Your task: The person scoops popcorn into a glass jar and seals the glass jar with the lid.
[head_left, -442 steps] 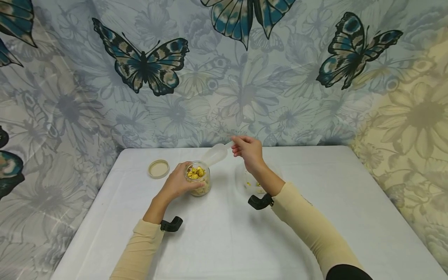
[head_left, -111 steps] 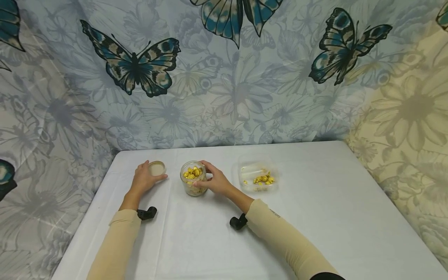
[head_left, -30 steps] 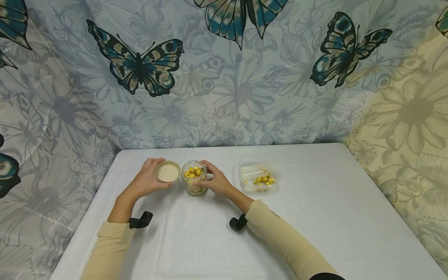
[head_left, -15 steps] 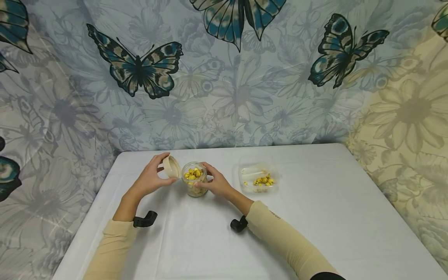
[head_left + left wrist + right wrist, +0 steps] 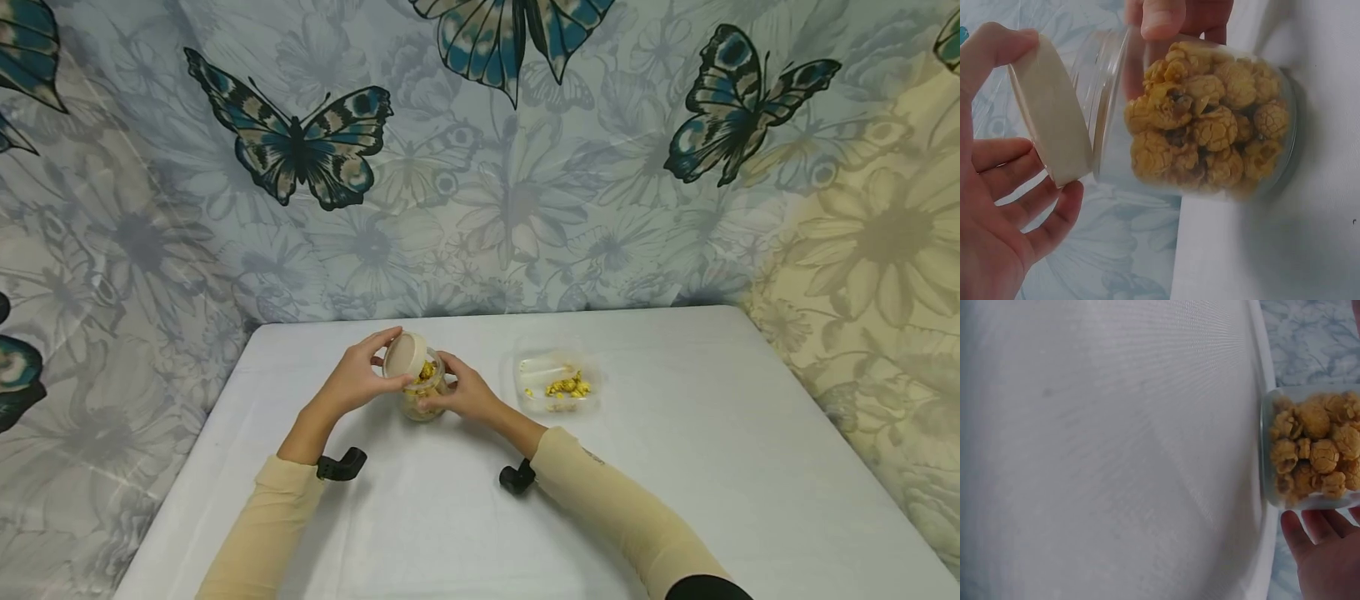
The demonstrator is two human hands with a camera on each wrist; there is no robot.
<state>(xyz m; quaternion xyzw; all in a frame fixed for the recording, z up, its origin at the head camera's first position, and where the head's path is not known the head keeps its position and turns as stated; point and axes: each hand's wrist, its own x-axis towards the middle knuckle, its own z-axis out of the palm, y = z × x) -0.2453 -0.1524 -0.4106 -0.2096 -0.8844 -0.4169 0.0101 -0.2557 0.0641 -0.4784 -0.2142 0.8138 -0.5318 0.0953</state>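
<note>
A clear glass jar (image 5: 417, 408) of caramel popcorn (image 5: 1216, 128) stands upright on the table. My right hand (image 5: 472, 393) grips it from the right side, thumb in front; in the right wrist view, fingers of that hand (image 5: 1329, 562) lie along the glass. My left hand (image 5: 354, 379) pinches a cream-coloured lid (image 5: 405, 354) between thumb and fingers. Tilted, the lid covers the left part of the jar's mouth, while some popcorn shows at the right. In the left wrist view, one edge of the lid (image 5: 1050, 112) meets or nearly meets the jar's rim; contact is unclear.
To the right of the jar sits a clear plastic container (image 5: 534, 367) with some popcorn pieces (image 5: 570, 386) in it. A white cloth covers the table (image 5: 450, 525). Behind the table's far edge hangs a butterfly-patterned fabric (image 5: 517, 192).
Earlier my right hand held a clear spoon at the jar; now it grips the jar. My left hand has picked the lid off the table, turned it over and brought it right, onto the jar's mouth.
</note>
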